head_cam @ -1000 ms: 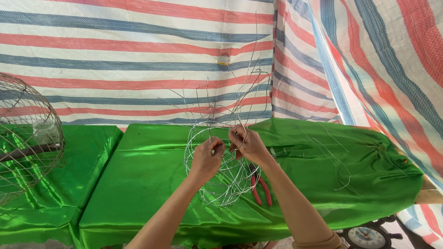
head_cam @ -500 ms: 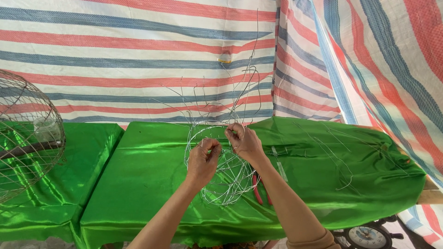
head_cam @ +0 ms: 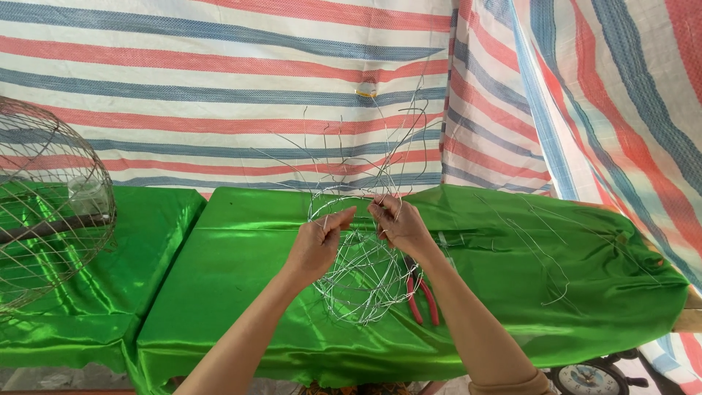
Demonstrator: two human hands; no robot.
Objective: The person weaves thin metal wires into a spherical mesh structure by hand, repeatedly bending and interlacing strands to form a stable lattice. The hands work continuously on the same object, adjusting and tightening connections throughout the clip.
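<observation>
A half-woven wire basket frame (head_cam: 360, 272) stands on the green satin table (head_cam: 241, 292), with loose wire ends fanning upward. My left hand (head_cam: 319, 243) pinches the upper rim of the frame on its left side. My right hand (head_cam: 398, 224) grips the same rim and a wire strand just to the right. Both hands are closed on wire, almost touching. Red-handled pliers (head_cam: 423, 296) lie on the cloth under my right forearm.
A finished domed wire basket (head_cam: 45, 205) sits at the left on a second green-covered table. Loose cut wires (head_cam: 541, 249) lie across the right side of the cloth. A striped tarp hangs behind. A round dial scale (head_cam: 591, 377) shows below the table's right edge.
Both hands stay on the rim and have shifted only slightly while working the wire. The view has tilted a little.
</observation>
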